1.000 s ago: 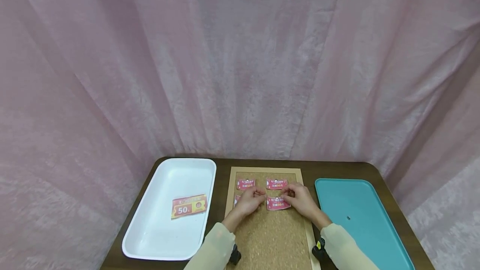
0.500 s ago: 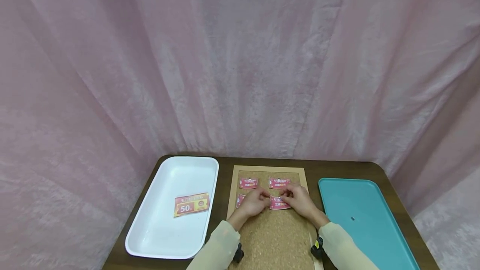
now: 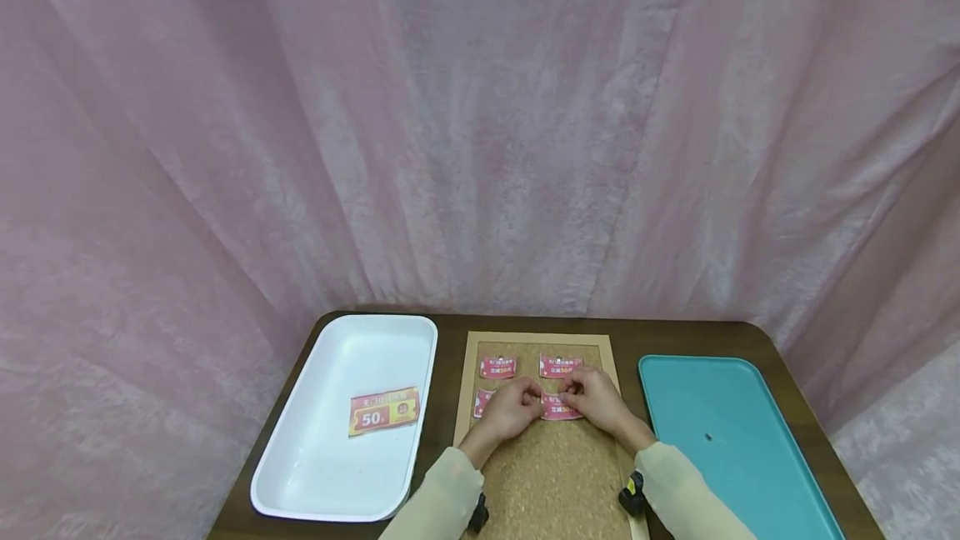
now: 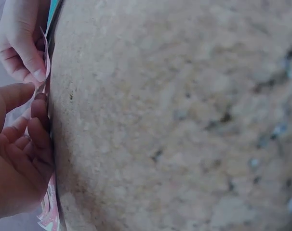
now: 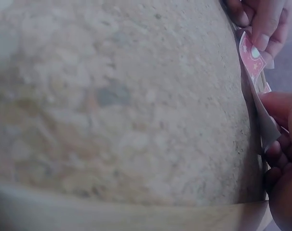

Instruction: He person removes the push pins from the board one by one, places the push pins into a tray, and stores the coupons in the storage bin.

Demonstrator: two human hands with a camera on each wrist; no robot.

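Observation:
A pink coupon [image 3: 559,412] lies on the cork board [image 3: 555,477] between my hands. My left hand [image 3: 512,408] pinches its left end between thumb and fingers. At the other end, my right hand [image 3: 602,403] pinches the coupon near its upper right corner. In the right wrist view the coupon [image 5: 252,61] is bowed, and part of it stands off the cork. Similar coupons are fixed at the top of the board, one at upper left [image 3: 498,367] and one at upper right [image 3: 558,366]. Another coupon [image 3: 482,401] is partly hidden behind my left hand.
A white tray [image 3: 300,486] on the left holds a larger red-and-yellow coupon [image 3: 384,412]. To the right lies a teal tray [image 3: 750,457] with a tiny dark object [image 3: 708,437] on it. Behind the dark table [image 3: 690,336] hangs a pink curtain [image 3: 480,148].
The head view has shifted slightly. Both hands stay at the same coupon, with the left hand's fingertips slightly closer over its left end.

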